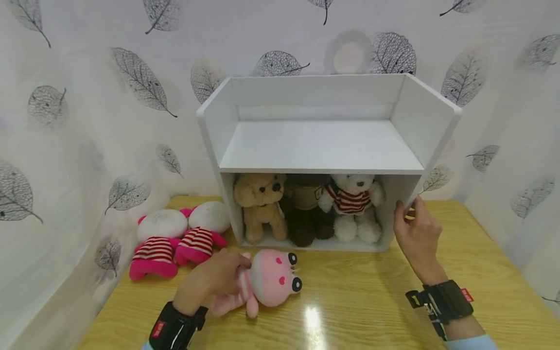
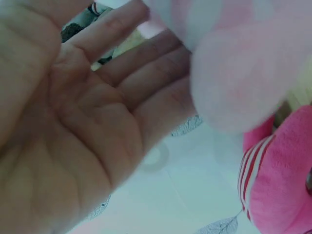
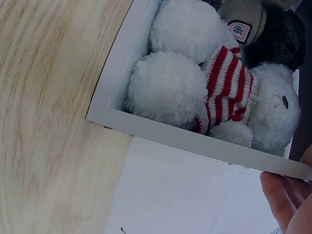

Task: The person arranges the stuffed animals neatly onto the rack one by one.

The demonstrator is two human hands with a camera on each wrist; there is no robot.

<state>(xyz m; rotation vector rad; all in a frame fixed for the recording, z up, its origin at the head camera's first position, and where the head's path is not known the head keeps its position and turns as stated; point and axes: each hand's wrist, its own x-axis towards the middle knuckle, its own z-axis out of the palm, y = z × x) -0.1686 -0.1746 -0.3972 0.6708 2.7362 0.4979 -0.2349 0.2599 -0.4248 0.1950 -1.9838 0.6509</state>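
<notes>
1. Head view: left hand (image 1: 218,274) is gripping the pink-and-white plush frog (image 1: 269,282) on the yellowish wooden table (image 1: 350,306); slack fingers could be losing it.
2. Right hand (image 1: 417,238) is pinching the white 2-tier shelf (image 1: 321,146); I'm risking shifting it by tugging.

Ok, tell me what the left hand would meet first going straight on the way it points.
Past the pink frog plush it holds, the left hand would likely meet the white shelf's bottom front edge; if high enough, the brown plush toy inside. Height is hard to judge.
</notes>
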